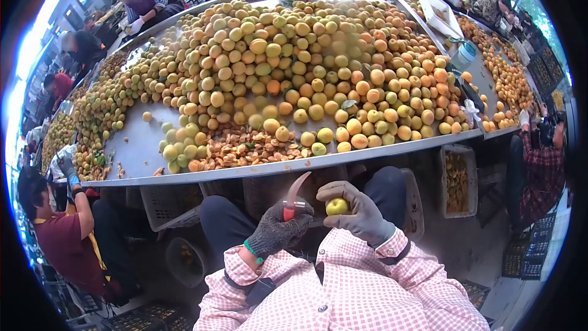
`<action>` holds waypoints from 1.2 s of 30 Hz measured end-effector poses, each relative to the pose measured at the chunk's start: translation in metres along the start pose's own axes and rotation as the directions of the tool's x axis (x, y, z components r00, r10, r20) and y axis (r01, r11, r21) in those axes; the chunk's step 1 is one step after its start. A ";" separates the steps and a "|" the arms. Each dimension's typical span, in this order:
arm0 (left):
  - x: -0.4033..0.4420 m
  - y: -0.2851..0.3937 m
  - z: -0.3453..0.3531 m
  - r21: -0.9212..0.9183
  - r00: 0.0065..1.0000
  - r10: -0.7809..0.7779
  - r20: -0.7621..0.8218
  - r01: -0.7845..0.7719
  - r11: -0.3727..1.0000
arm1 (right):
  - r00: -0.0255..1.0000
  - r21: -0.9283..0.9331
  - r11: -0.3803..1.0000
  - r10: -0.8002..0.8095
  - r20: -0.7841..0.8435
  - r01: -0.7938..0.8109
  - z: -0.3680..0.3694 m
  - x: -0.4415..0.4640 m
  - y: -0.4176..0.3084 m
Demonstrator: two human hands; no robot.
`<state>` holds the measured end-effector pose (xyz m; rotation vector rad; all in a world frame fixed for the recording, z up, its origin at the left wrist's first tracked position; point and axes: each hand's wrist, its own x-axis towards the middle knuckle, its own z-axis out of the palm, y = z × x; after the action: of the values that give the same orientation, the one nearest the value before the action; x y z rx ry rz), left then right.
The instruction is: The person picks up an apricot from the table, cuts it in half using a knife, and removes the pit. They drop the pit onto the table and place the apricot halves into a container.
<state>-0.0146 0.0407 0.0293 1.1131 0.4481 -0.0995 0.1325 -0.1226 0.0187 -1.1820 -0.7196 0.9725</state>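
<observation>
My left hand (280, 228), in a dark knit glove with a green cuff, is closed round the red handle of a small curved knife (297, 191). The blade points up and away from me. Across from it, my right hand (365, 216), in a grey glove, pinches a yellow-green apricot (337, 207) between thumb and fingers. Knife and fruit are apart, both held just in front of the table edge. A large heap of apricots (257, 67) covers the metal table (150, 138). Near its front edge lies a pile of orange-brown apricot pieces (245, 149).
Below the table stand a white crate (170, 205), a bucket (185, 262) and a crate holding fruit pieces (457, 181). A person in a maroon shirt (68, 242) sits at left, one in plaid (542, 178) at right. A lidded jar (463, 54) stands on the table's right side.
</observation>
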 end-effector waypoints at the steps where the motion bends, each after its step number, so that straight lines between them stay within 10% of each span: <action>1: -0.003 0.002 0.004 -0.034 0.997 -0.070 -0.014 0.070 0.997 | 0.995 -0.073 0.993 -0.093 0.028 0.095 0.000 -0.005 0.002; 4: -0.001 -0.006 0.020 0.313 0.942 0.329 0.065 -0.332 0.890 | 0.997 0.212 0.975 0.069 0.026 -0.073 0.004 -0.016 0.006; 8: -0.001 -0.006 0.023 0.455 0.925 0.357 0.127 -0.374 0.808 | 0.987 0.179 0.980 -0.107 0.118 0.085 0.013 -0.010 -0.006; 16: -0.003 -0.003 0.033 0.660 0.955 0.294 0.034 -0.242 0.711 | 0.983 -0.361 0.918 -0.181 -0.016 0.163 0.018 -0.022 -0.008; 31: -0.001 -0.039 0.023 0.638 0.984 0.135 0.119 -0.180 0.749 | 0.918 -0.663 0.673 -0.392 0.058 0.329 0.031 -0.021 -0.007; 33: 0.001 -0.053 0.016 0.636 0.981 0.090 0.173 -0.181 0.750 | 0.892 -0.604 0.696 -0.449 0.055 0.388 0.026 -0.019 0.009; 36: 0.024 -0.067 0.017 0.832 0.987 0.144 0.067 -0.135 0.538 | 0.986 -0.053 0.994 0.091 -0.139 -0.099 0.018 -0.027 0.028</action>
<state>-0.0078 -0.0011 -0.0302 2.1170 0.3057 -0.1780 0.0987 -0.1369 -0.0036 -1.3322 -0.5912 0.9442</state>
